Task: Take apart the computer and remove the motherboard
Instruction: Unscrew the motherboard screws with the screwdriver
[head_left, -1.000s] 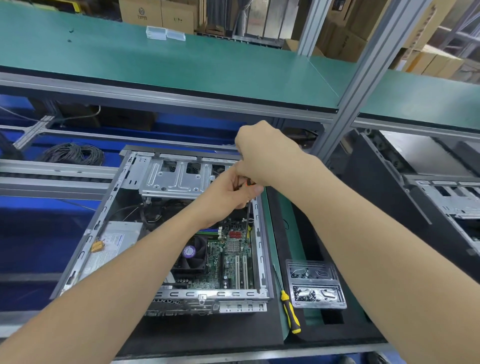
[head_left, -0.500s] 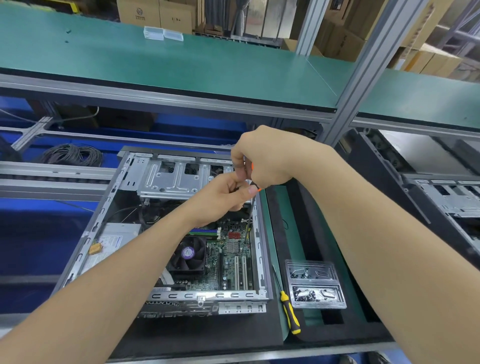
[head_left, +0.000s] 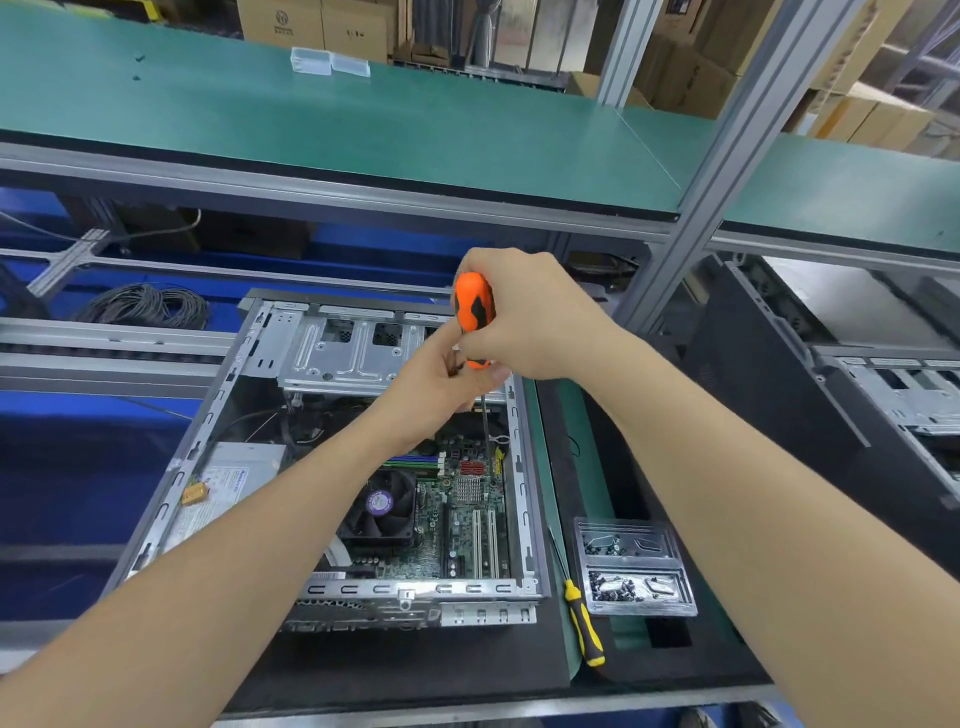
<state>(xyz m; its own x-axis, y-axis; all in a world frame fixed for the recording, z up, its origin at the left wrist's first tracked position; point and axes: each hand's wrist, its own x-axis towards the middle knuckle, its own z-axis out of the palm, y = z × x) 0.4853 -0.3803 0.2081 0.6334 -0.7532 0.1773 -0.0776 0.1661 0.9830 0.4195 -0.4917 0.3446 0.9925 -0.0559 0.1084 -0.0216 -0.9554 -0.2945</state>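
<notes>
An open computer case (head_left: 208, 431) lies flat on the bench. Inside it sits the green motherboard (head_left: 457, 509) with a black CPU fan (head_left: 382, 509), and a silver drive cage (head_left: 353, 353) at the far end. My right hand (head_left: 535, 312) grips an orange and black screwdriver (head_left: 474, 304) upright over the case's far right corner. Its thin shaft (head_left: 485, 421) points down toward the board. My left hand (head_left: 441, 379) is closed around the lower end of the handle, just under the right hand. The tip is hard to make out.
A yellow and black screwdriver (head_left: 584, 621) lies right of the case. A clear tray (head_left: 634, 569) holds several screws. A power supply (head_left: 228, 483) fills the case's left side. Another opened case (head_left: 893, 395) stands at right. A cable coil (head_left: 145, 306) lies at far left.
Both hands have risen a little and the right hand has turned, so the orange handle, hidden before, now stands in plain sight above the left hand.
</notes>
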